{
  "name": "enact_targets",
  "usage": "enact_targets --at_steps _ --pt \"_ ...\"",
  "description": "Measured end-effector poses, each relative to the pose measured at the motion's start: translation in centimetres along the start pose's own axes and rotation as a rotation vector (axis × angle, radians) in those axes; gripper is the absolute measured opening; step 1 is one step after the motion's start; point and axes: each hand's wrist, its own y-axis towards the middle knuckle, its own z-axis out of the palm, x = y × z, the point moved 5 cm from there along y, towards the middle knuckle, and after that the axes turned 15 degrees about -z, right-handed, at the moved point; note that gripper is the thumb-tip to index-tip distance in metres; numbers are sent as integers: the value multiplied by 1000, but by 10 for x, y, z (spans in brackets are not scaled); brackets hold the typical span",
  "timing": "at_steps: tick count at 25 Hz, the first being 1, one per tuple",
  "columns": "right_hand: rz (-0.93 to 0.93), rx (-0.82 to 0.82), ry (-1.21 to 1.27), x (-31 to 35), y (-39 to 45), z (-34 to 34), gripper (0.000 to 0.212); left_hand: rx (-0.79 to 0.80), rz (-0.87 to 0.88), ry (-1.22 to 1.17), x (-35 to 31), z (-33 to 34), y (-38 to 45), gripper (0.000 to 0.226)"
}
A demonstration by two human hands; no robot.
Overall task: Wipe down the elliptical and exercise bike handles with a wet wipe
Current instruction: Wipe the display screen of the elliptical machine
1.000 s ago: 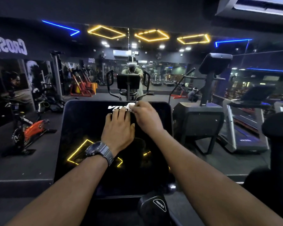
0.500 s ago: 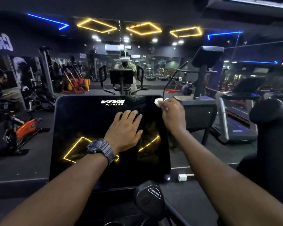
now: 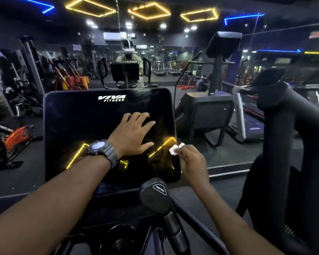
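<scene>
A black console screen (image 3: pixel 77 122) marked VIVA FITNESS stands in front of me. My left hand (image 3: pixel 132 134), with a watch on the wrist, lies flat on the screen with fingers spread. My right hand (image 3: pixel 192 162) pinches a small white wet wipe (image 3: pixel 176 149) against the screen's right edge, about two thirds of the way down. A thick black handle (image 3: pixel 282 129) of the machine rises at the right. A lever with a RESISTANCE label (image 3: pixel 156 193) sits just below the screen.
A mirror wall ahead reflects me and the machine. A stair climber (image 3: pixel 206 109) and a treadmill (image 3: pixel 247 124) stand to the right. An orange and black exercise bike (image 3: pixel 9 138) is at the left. Cup holders (image 3: pixel 118 238) lie below the console.
My right hand has carried the wipe from the top middle of the screen to its top right corner, then down the right edge. My left hand has slid slightly right, staying flat.
</scene>
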Motion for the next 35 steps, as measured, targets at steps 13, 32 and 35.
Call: enact_targets --at_steps 13,32,35 --pt "151 366 217 60 -55 41 8 119 56 29 6 -8 -11 78" --pt "-126 495 120 56 29 28 17 424 -281 -329 55 -12 -85 62" --pt "138 112 33 31 64 -6 16 442 -305 -304 56 -9 -87 69"
